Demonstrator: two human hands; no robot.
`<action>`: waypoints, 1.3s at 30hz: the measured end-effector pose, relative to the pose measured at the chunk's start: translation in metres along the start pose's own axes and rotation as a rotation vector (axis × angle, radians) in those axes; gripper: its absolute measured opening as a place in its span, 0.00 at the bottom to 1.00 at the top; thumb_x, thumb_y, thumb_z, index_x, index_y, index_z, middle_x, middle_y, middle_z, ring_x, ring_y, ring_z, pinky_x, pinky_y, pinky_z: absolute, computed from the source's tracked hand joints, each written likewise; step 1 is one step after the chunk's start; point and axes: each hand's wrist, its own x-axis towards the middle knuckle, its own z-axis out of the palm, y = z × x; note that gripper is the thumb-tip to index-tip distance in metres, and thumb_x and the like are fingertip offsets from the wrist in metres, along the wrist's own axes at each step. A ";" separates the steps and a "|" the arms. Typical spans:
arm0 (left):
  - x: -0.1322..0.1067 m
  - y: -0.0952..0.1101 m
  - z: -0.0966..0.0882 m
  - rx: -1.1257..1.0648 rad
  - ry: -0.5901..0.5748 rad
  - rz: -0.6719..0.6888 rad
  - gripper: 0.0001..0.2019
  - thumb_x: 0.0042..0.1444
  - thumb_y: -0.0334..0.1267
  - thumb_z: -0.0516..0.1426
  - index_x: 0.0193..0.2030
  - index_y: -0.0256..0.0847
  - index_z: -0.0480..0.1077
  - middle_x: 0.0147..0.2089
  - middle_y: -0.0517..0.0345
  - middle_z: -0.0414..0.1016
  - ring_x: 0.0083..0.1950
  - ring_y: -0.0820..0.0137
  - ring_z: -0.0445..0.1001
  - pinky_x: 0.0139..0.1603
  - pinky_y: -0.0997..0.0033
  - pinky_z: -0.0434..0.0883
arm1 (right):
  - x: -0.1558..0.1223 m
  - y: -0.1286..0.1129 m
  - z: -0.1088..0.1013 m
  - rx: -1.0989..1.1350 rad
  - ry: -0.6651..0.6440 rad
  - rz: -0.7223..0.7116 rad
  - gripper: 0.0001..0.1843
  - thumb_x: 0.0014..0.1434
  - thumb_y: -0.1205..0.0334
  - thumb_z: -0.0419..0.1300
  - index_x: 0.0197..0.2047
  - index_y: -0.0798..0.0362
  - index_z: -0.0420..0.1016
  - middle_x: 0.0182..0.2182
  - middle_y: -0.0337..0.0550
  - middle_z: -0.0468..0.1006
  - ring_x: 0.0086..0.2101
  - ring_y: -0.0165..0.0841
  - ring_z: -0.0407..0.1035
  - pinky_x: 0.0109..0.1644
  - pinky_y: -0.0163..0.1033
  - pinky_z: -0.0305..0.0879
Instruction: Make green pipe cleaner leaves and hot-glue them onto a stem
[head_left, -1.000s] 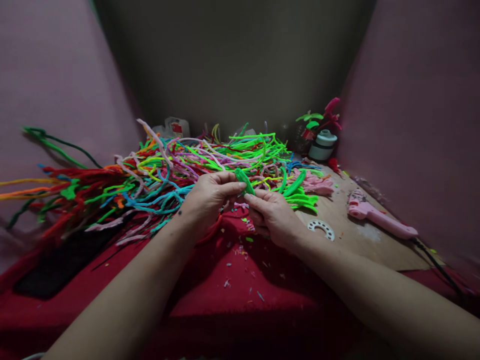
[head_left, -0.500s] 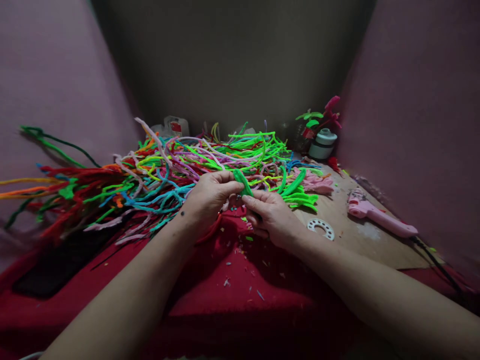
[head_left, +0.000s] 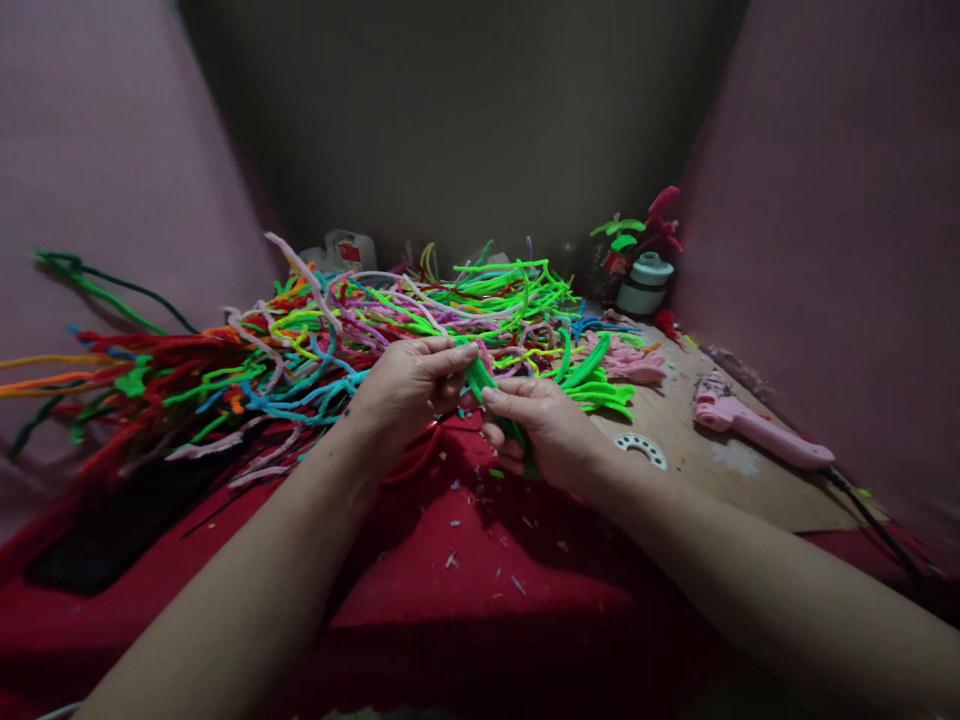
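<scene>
A green fuzzy pipe-cleaner piece (head_left: 481, 379) is stretched between my hands above the red cloth (head_left: 480, 570). My left hand (head_left: 409, 385) pinches its upper end between thumb and fingers. Closed round the lower part, my right hand (head_left: 544, 420) has its thumb on top, and some green shows below its fingers. Just behind the hands spreads a large tangled pile of many-coloured pipe cleaners (head_left: 367, 310). More green pipe-cleaner pieces (head_left: 596, 380) lie beyond my right hand.
To the right, a tan board (head_left: 742, 490) carries a pink corded tool (head_left: 757, 425) and a white ring with holes (head_left: 641, 450). A black flat object (head_left: 112, 530) lies at left. At the back stands a pale jar (head_left: 645, 285). Small scraps dot the cloth.
My left hand has shifted slightly left and its grip on the green piece has changed. My right hand has turned a little, and more green now shows under its fingers.
</scene>
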 end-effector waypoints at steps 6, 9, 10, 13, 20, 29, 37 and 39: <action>-0.001 -0.004 0.001 0.049 -0.003 -0.033 0.12 0.45 0.37 0.62 0.22 0.37 0.62 0.16 0.68 0.55 0.16 0.83 0.54 0.16 0.82 0.53 | 0.003 -0.002 -0.002 0.024 -0.001 -0.023 0.09 0.56 0.58 0.55 0.31 0.56 0.68 0.20 0.38 0.73 0.14 0.24 0.60 0.17 0.32 0.62; -0.002 -0.006 0.004 0.166 0.026 0.031 0.14 0.45 0.40 0.62 0.20 0.37 0.61 0.16 0.67 0.55 0.16 0.82 0.54 0.16 0.81 0.50 | 0.004 -0.001 -0.003 -0.024 0.041 -0.036 0.07 0.53 0.61 0.58 0.31 0.57 0.69 0.21 0.39 0.75 0.15 0.24 0.62 0.18 0.32 0.63; -0.003 -0.006 0.006 0.225 0.050 0.059 0.15 0.46 0.40 0.61 0.20 0.37 0.60 0.16 0.67 0.55 0.16 0.82 0.53 0.16 0.80 0.49 | 0.004 0.000 -0.003 -0.044 0.067 -0.037 0.08 0.52 0.60 0.58 0.31 0.57 0.69 0.20 0.39 0.75 0.15 0.24 0.62 0.17 0.31 0.62; -0.006 -0.005 0.012 0.405 0.148 0.164 0.15 0.47 0.40 0.59 0.18 0.37 0.60 0.15 0.68 0.53 0.16 0.82 0.50 0.16 0.78 0.47 | 0.004 0.001 -0.004 -0.118 0.142 -0.065 0.08 0.51 0.60 0.59 0.31 0.58 0.71 0.17 0.37 0.72 0.13 0.23 0.60 0.15 0.29 0.57; -0.008 -0.006 0.020 0.675 0.349 0.361 0.17 0.47 0.39 0.58 0.14 0.37 0.57 0.16 0.67 0.50 0.19 0.81 0.48 0.18 0.77 0.47 | 0.005 0.002 -0.004 -0.106 0.134 -0.050 0.06 0.50 0.63 0.60 0.27 0.57 0.69 0.15 0.32 0.67 0.12 0.21 0.54 0.13 0.28 0.52; -0.002 -0.013 0.014 0.764 0.434 0.361 0.18 0.48 0.42 0.56 0.14 0.38 0.56 0.14 0.67 0.50 0.19 0.79 0.48 0.20 0.74 0.47 | 0.001 0.005 0.010 -0.432 0.238 -0.034 0.11 0.61 0.67 0.46 0.29 0.55 0.65 0.14 0.32 0.67 0.10 0.23 0.60 0.12 0.27 0.57; 0.000 -0.014 0.010 0.989 0.463 0.492 0.17 0.48 0.39 0.56 0.14 0.38 0.58 0.16 0.65 0.51 0.22 0.77 0.50 0.23 0.73 0.49 | 0.005 0.010 0.006 -0.362 0.215 0.053 0.12 0.62 0.66 0.46 0.27 0.54 0.62 0.12 0.32 0.68 0.09 0.22 0.58 0.10 0.27 0.56; 0.000 -0.013 0.008 0.890 0.436 0.448 0.16 0.48 0.40 0.56 0.14 0.38 0.58 0.16 0.65 0.52 0.21 0.78 0.50 0.23 0.74 0.49 | 0.004 0.011 0.005 -0.307 0.202 0.061 0.11 0.61 0.66 0.47 0.27 0.55 0.64 0.12 0.32 0.67 0.09 0.22 0.57 0.10 0.26 0.55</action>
